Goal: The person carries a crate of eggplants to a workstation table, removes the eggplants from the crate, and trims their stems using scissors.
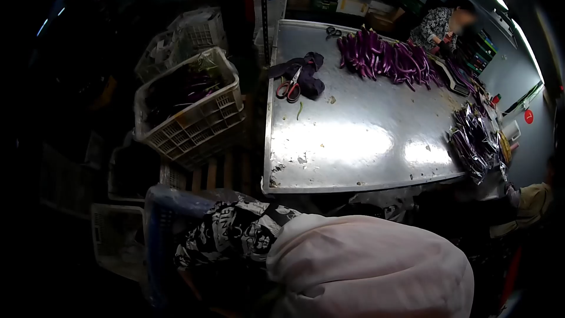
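head view: slender, glossy eggplants (382, 59)

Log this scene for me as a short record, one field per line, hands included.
Surface: metal-topped table
Main produce: long purple eggplants, piled along the far side
Wrapped produce: purple bundle in shiny clear wrap, right end of the table
Tool: red-handled scissors, lying against a dark cloth, near the left edge
Left of table: white crate, purple produce inside
Foreground: pale garment and black-and-white patterned sleeve
Left hand: not visible
Right hand: not visible
Others: a person beyond the eggplants
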`<action>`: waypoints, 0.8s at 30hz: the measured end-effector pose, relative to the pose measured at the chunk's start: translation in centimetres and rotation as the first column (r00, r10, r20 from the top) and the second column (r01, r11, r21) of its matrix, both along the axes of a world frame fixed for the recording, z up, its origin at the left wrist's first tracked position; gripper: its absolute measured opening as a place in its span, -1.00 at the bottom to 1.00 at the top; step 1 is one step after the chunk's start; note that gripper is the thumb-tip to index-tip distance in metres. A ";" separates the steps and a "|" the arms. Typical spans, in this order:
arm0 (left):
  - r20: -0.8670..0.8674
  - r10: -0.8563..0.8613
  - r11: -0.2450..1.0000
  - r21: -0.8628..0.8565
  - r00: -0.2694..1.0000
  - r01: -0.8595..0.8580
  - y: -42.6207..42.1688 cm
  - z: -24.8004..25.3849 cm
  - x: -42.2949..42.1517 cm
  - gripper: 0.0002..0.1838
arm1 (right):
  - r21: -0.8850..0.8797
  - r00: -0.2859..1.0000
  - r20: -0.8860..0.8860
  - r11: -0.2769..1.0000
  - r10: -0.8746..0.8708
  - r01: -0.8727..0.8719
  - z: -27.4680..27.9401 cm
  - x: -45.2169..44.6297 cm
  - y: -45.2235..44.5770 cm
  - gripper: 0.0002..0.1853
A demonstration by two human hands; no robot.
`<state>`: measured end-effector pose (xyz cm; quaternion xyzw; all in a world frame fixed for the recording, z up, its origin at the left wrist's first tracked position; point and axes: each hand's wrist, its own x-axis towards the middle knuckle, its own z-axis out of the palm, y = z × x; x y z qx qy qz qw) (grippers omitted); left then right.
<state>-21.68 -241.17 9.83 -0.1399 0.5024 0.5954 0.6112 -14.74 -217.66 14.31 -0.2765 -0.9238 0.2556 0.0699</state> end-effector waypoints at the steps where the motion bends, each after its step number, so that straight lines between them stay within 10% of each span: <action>1: -0.007 -0.006 1.000 0.001 1.000 0.006 0.0 0.0 -0.1 -0.12 | -0.004 1.000 0.001 1.000 -0.004 0.004 -0.1 0.1 -0.1 -0.19; 24: -0.119 -0.032 0.995 0.091 0.992 0.043 -0.1 -1.2 0.6 -0.05 | -0.002 1.000 0.009 1.000 -0.017 0.017 -0.9 1.5 -0.4 -0.20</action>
